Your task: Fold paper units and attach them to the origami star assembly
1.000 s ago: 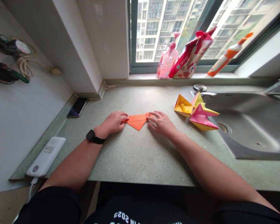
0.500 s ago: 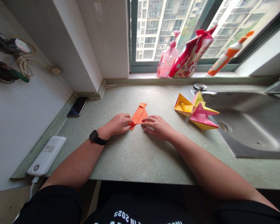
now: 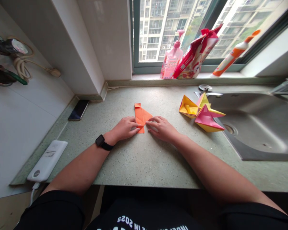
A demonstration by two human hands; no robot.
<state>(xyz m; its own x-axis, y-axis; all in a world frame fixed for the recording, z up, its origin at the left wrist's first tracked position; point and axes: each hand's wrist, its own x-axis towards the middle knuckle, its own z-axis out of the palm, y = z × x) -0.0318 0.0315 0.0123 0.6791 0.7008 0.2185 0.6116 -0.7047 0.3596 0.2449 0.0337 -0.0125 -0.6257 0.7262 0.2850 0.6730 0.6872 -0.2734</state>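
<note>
A folded piece of orange origami paper [image 3: 140,115] lies on the counter in front of me, with a small square flap at its far end and a wide point toward the right. My left hand [image 3: 126,128], with a black watch on its wrist, is closed on the paper's lower left edge between thumb and fingers. From the other side, my right hand [image 3: 160,127] has its bent fingertips closed at the lower right edge of the same sheet. The fingertips partly hide the folds there.
Yellow and pink folded paper shapes [image 3: 201,113] stand by the steel sink [image 3: 266,127]. On the left lie a phone [image 3: 78,110] and a white power bank [image 3: 48,159] with a cable. A pink pump bottle [image 3: 172,62], red bag [image 3: 196,54] and orange-white bottle [image 3: 230,59] line the windowsill.
The orange paper has turned counterclockwise, its flapped end swinging left and its point now showing at the right. My left hand has shifted slightly right with it; my right hand stays nearly in place.
</note>
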